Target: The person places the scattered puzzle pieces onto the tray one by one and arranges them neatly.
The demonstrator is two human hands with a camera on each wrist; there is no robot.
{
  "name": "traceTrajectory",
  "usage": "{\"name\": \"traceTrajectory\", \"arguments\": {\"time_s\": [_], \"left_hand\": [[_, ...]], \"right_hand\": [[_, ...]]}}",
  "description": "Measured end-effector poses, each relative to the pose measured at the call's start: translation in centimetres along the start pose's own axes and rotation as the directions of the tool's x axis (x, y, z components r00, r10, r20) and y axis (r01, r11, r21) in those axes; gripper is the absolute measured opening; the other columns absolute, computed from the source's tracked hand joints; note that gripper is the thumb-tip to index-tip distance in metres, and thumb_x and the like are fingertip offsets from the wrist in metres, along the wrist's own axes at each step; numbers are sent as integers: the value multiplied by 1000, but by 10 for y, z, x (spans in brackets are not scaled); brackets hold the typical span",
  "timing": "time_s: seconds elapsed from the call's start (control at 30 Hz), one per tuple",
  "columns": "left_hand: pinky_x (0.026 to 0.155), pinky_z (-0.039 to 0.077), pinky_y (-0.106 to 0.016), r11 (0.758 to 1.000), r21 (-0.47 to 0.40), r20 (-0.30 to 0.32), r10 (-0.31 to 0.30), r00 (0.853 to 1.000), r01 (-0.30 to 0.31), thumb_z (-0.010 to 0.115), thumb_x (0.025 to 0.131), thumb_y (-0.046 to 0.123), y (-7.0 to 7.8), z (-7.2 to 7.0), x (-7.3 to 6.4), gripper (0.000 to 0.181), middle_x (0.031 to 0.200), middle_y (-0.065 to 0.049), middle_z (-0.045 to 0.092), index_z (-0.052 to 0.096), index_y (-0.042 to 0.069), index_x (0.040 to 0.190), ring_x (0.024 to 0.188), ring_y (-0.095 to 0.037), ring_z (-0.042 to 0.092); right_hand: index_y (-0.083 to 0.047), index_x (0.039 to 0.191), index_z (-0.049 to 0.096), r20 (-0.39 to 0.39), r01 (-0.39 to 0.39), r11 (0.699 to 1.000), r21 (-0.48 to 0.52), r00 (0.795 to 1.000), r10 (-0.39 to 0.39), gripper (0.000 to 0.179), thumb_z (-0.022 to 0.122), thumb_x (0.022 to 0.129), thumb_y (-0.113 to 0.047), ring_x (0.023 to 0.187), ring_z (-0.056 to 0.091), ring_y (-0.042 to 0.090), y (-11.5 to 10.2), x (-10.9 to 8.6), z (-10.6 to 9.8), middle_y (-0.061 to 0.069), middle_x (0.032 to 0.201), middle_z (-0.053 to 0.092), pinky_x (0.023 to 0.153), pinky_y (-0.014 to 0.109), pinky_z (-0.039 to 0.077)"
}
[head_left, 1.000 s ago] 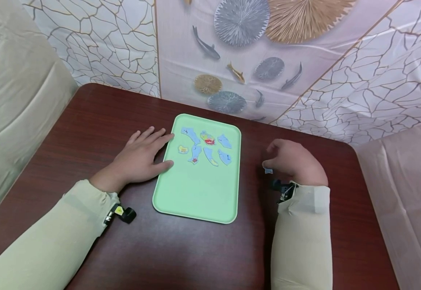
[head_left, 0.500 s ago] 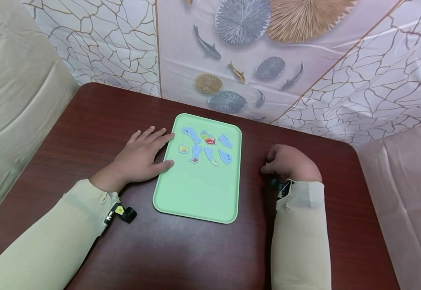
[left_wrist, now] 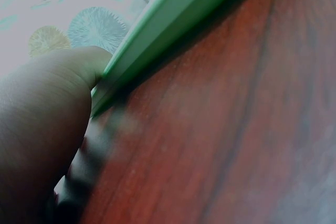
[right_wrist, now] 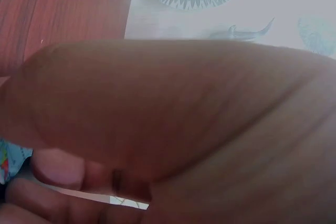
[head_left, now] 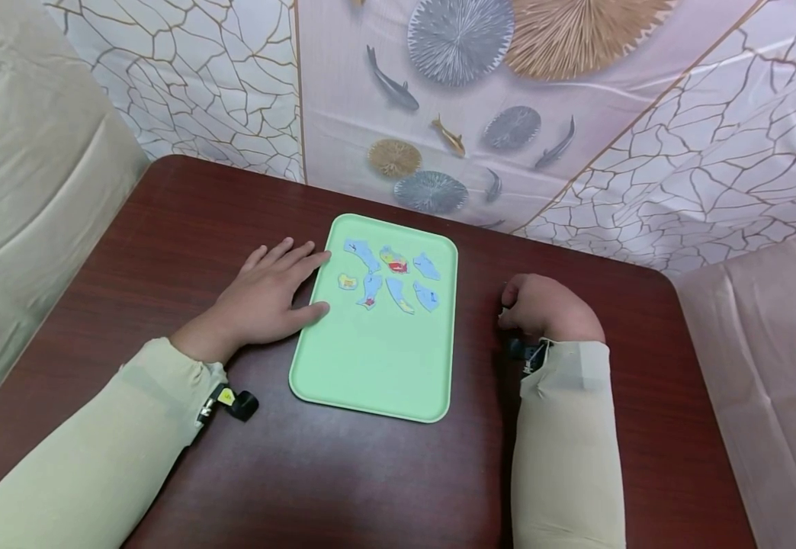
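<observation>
My left hand [head_left: 261, 297] lies flat at the left side of a light green tray [head_left: 370, 366], fingers spread. Its thumb and index fingertip touch the tray's rim, and the left wrist view shows the thumb against the tray wall [left_wrist: 163, 30]. Right of the tray, my right hand [head_left: 552, 306] is held low over the table with fingers curled. It pinches a blue puzzle piece [right_wrist: 13, 161] with coloured print, partly visible at the left of the right wrist view. From the head view that piece is hidden. Several flat puzzle pieces [head_left: 371, 291] lie in the tray's far half.
The dark red-brown table [head_left: 233, 473] carries the tray near its middle. Behind it hangs a patterned cloth [head_left: 343, 152] with fish and round shapes. Plain pale cloth [head_left: 768, 343] borders the right side and more [head_left: 27, 191] the left.
My right hand has shifted slightly left, and its fingers have curled in more. The blue piece seen under its thumb a second ago is now out of sight in the head view. My left hand stays put.
</observation>
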State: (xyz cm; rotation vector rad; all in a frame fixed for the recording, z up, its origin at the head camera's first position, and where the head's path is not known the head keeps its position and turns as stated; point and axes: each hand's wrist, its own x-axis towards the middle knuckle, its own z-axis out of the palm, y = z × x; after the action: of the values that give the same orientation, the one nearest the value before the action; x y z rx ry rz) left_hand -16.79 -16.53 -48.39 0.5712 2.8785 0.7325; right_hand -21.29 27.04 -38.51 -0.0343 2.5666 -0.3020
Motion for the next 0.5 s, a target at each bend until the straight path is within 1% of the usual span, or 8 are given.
{"name": "traceTrajectory", "arguments": {"time_s": [0.23,0.5], "left_hand": [[138,10,-72,1000,3,2,-1,1000,1,63,109,62,1,-1,0,84,187,-12,28,32,30,180,176,-44,15],[138,11,-72,1000,3,1,-2,1000,2,63,109,61,2,-2,-1,84,187,-13,28,32,30,180,176,-44,16]], "right_hand": [[-11,103,68,14,19,1000,13,1000,-19,16,72,88,-8,69,66,23,-1,1,0,4,78,67,65,37,52],[-13,100,73,-21,37,999,-21,999,-37,12,71,88,-9,73,66,22,1,2,0,3,81,69,66,37,52]]}}
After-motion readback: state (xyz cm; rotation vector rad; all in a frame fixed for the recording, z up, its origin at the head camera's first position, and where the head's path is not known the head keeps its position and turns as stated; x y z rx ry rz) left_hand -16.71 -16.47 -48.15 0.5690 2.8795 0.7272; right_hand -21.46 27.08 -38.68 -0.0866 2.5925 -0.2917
